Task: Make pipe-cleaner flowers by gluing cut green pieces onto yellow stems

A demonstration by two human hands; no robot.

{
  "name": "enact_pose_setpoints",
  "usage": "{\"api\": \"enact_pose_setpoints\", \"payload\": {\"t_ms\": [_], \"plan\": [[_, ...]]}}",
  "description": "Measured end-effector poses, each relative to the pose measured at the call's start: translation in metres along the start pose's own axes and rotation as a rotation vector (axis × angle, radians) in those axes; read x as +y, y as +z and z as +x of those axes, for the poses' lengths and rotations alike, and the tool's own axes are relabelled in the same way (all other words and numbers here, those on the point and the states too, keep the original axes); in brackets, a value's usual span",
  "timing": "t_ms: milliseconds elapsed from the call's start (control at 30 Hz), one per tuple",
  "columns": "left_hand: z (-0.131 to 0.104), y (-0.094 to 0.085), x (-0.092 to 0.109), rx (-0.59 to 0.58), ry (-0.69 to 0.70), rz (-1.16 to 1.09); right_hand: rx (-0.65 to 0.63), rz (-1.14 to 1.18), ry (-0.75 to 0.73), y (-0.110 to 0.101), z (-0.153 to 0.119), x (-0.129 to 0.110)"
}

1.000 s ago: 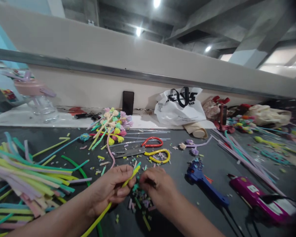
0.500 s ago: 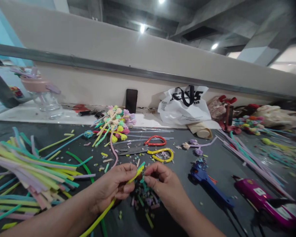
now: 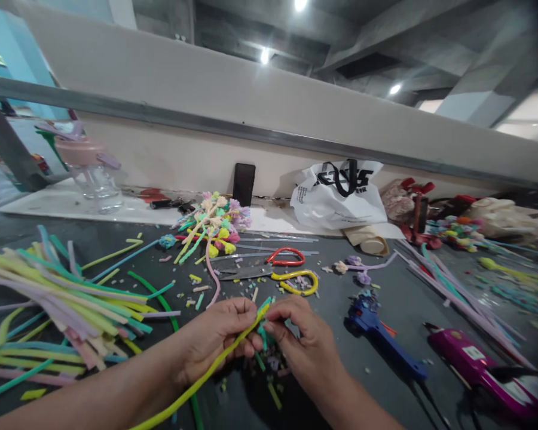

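Dark grey bench (image 3: pixel 399 310) under concrete beams and ceiling lights, a pale wall running along its far edge, and craft litter everywhere. Centre low: the yellow pipe cleaner (image 3: pixel 215 370) runs from the bottom edge up toward one o'clock, its tip pinched in the left hand (image 3: pixel 217 340), fingers closed tight around it. Right hand (image 3: pixel 300 343) meets it at the tip, thumb and forefinger nipped shut on a short teal piece (image 3: pixel 262 329) pressed against the yellow stem. Both hands hover just above a scatter of cut bits (image 3: pixel 269 364) on the bench.

Out from there: at twelve o'clock, near, lie scissors (image 3: pixel 269 270) with one red and one yellow handle loop. Further at eleven o'clock, a bunch of finished pastel flowers (image 3: pixel 215 224). At nine o'clock, a big heap of pipe cleaners (image 3: pixel 58 304) in yellow, teal, lilac and pink. At three o'clock, just beside the right hand, a blue glue gun (image 3: pixel 381 340); beyond it at four o'clock, a magenta glue gun (image 3: pixel 484 373). Far at one o'clock, a white plastic bag (image 3: pixel 338 197) against the wall, a black phone (image 3: pixel 243 184) propped upright left of it. Far at ten o'clock, a clear jar with a pink lid (image 3: pixel 92 173).
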State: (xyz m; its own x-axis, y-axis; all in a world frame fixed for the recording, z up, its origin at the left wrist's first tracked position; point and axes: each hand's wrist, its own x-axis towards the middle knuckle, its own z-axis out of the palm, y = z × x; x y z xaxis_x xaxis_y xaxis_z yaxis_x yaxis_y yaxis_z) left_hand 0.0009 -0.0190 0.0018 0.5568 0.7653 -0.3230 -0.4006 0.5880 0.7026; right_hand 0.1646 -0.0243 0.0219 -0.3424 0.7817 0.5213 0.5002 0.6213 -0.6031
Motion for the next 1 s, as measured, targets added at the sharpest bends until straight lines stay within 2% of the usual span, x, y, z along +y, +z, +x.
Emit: {"api": "enact_pose_setpoints", "payload": {"t_ms": [100,233,433,567,800,1000], "plan": [[-0.001,0.001,0.001,0.019,0.031,-0.011,0.027,-0.037,-0.011,-0.006,0.003,0.003],[-0.001,-0.002,0.0,0.016,0.104,-0.009,0.031,-0.02,0.075,-0.012,0.003,0.007],[-0.002,-0.004,0.0,0.003,0.093,0.036,-0.022,0.012,0.2,-0.011,0.002,0.006],[-0.003,-0.003,0.0,-0.02,0.081,0.051,-0.015,-0.057,0.152,-0.012,0.004,0.004],[-0.005,0.002,0.002,-0.039,0.1,0.037,-0.059,-0.086,-0.017,-0.015,0.006,0.002],[-0.005,0.002,0.0,-0.051,0.095,0.065,-0.066,-0.072,0.005,-0.014,0.005,0.001]]}}
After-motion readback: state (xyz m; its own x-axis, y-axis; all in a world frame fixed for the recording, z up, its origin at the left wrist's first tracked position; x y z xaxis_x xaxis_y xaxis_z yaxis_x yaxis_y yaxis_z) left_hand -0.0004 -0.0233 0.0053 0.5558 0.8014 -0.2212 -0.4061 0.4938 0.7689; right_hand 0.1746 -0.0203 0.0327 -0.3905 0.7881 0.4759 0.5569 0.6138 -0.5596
